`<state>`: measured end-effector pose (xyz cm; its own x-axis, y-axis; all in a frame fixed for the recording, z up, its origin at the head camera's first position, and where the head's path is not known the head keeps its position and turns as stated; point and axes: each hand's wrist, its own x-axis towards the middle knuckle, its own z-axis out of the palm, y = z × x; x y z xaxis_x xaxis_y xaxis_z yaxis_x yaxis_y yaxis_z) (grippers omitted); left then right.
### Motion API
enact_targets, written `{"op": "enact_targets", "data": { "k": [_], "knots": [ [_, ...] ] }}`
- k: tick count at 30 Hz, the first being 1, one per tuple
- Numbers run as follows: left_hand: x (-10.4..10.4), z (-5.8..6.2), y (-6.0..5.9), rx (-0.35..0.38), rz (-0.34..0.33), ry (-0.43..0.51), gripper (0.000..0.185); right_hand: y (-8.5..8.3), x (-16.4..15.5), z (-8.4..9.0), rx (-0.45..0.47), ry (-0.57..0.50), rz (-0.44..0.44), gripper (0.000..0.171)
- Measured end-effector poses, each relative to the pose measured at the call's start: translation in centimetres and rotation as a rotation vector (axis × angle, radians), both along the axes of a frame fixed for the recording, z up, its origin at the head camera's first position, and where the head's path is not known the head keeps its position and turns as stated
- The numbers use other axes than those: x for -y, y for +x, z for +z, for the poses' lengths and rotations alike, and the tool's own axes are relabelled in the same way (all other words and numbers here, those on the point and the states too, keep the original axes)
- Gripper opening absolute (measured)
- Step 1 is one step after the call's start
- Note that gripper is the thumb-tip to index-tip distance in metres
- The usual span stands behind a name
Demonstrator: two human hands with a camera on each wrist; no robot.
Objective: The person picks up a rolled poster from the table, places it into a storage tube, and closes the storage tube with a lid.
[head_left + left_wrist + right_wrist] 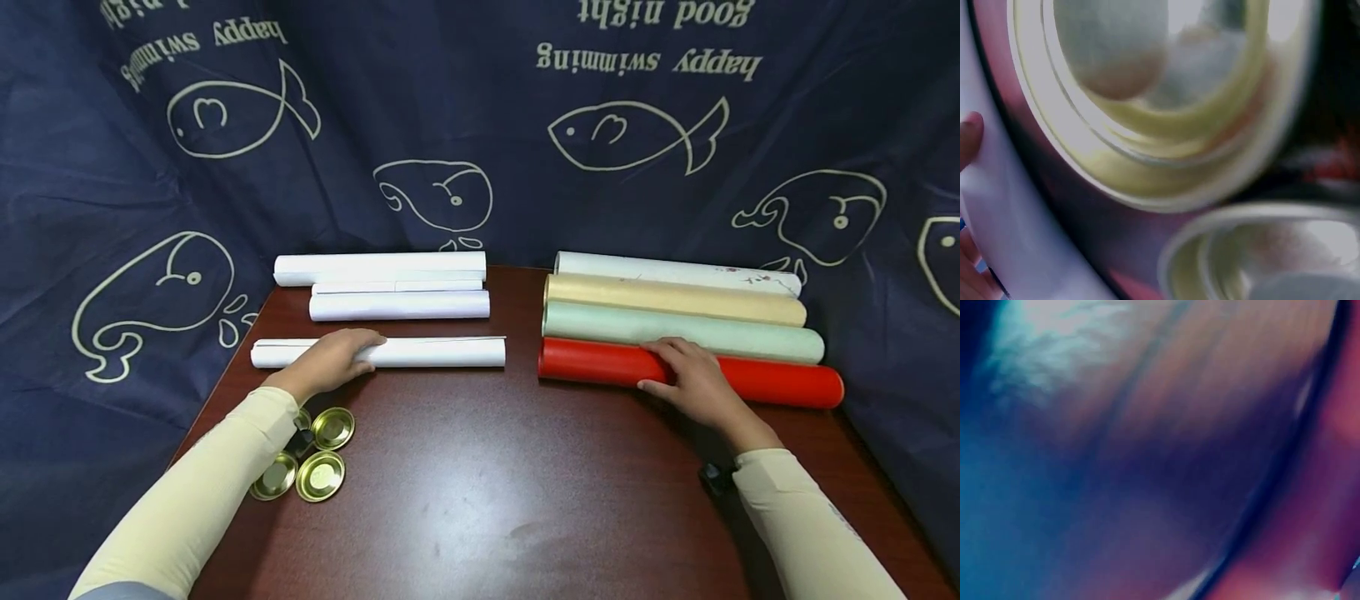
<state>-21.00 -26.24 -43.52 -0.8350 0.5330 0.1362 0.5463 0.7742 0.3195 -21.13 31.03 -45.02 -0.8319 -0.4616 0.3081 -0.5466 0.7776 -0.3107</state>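
Note:
My left hand (335, 360) grips a white paper roll (442, 352) that lies crosswise on the left half of the table. In the left wrist view, the thumb is on one side of this roll (1016, 231) and the other fingers on the opposite side. On the right, my right hand (693, 383) holds a red paper roll (780, 382) near its middle, fingers over the top and thumb at the near side. The right wrist view is blurred, with red along its right edge. Several shallow gold-coloured lids (320, 476) lie under and beside the left wrist.
Behind the red roll lie a pale green roll (750, 337), a beige roll (667, 300) and a white flower-printed roll (660, 271), side by side. More white rolls (397, 306) lie at the back left. A dark blue curtain (517, 217) hangs around the brown table (465, 467).

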Motion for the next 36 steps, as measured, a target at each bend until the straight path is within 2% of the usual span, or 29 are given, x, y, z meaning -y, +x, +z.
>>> {"op": "enact_targets", "data": {
  "k": [8,12,16,19,25,31,36],
  "knots": [
    [0.4,0.8,0.0,-0.037,-0.025,-0.001,0.038,0.4,-0.1,0.9,0.053,0.134,0.023,0.074],
    [0.4,1.5,0.2,-0.064,-0.025,0.024,0.039,0.3,-0.2,1.2,0.059,0.133,0.054,0.069],
    [0.4,2.1,0.6,-0.072,-0.033,0.038,0.041,0.6,-0.2,1.4,0.106,0.119,0.095,0.067],
    [0.4,2.5,1.1,-0.089,-0.05,0.029,0.042,1.2,-0.2,1.5,0.125,0.12,0.11,0.068],
    [0.3,3.2,2.6,-0.148,-0.095,0.053,0.045,2.2,0.0,1.5,0.1,0.125,0.106,0.069],
    [-0.2,4.4,4.1,-0.241,-0.114,0.065,0.048,3.1,0.1,2.0,0.024,0.076,0.098,0.068],
    [-0.9,5.3,5.8,-0.292,-0.12,0.063,0.051,4.2,0.3,2.5,-0.025,0.036,0.104,0.068]
  ]
}}
